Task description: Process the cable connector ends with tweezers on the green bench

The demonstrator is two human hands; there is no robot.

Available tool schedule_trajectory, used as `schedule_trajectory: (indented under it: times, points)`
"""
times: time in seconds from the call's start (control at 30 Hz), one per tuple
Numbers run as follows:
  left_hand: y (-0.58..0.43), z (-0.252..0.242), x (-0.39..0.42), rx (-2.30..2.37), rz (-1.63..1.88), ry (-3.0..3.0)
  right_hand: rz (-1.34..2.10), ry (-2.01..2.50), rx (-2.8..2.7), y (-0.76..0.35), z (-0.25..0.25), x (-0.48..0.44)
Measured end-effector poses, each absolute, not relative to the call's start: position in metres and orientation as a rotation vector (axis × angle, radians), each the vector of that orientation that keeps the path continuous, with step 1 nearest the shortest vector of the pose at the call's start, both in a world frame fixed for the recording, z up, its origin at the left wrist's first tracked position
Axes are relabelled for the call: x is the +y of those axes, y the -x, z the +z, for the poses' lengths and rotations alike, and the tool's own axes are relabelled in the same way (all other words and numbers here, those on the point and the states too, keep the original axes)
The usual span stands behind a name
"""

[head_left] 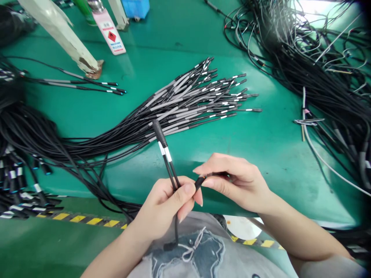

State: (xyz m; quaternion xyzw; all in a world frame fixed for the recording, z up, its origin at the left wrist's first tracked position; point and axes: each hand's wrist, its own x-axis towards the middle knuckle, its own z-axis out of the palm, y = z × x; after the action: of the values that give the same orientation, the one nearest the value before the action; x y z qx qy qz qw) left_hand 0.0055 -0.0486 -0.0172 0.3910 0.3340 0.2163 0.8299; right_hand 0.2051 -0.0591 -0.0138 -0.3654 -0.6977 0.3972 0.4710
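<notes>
Black cables [171, 166] with white labels and a thick black connector end [159, 133] stand up out of my left hand [171, 204], which pinches them between thumb and fingers. One cable end hangs below that hand toward my lap. A short black piece [199, 183] bridges the gap between both hands. My right hand [237, 181] is closed with thumb and fingertips on a thin black cable that runs from this piece; its far part is hidden by the fingers. Just beyond lies a fanned bundle of black cables [185, 104] with grey sleeves and white labels.
A thick tangle of black and grey cables [327, 85] covers the right side, with metal snips [308, 121] beside it. More cables [23, 123] hang over the left edge. A pink-white bottle [110, 33], a blue bin [136, 8] and a worn post [63, 38] stand at the back.
</notes>
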Motion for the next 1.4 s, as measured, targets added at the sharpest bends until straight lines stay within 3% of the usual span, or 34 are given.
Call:
schedule_trajectory:
  times: [0.83, 1.03, 1.27, 1.4]
  points:
    - [-0.0095, -0.0170, -0.0458, 0.663, 0.448, -0.738, 0.883, 0.842, -1.753, -0.2023, -0.0148, -0.0579]
    - [-0.0107, -0.0176, -0.0454, 0.657, 0.463, -0.693, 1.012, 0.966, -1.652, -0.2019, -0.0145, -0.0591]
    - [-0.0112, -0.0186, -0.0459, 0.643, 0.475, -0.647, 0.837, 0.842, -1.747, -0.2011, -0.0160, -0.0600]
    - [-0.0112, -0.0195, -0.0450, 0.623, 0.464, -0.653, 1.131, 0.996, -1.530, -0.2015, -0.0161, -0.0622]
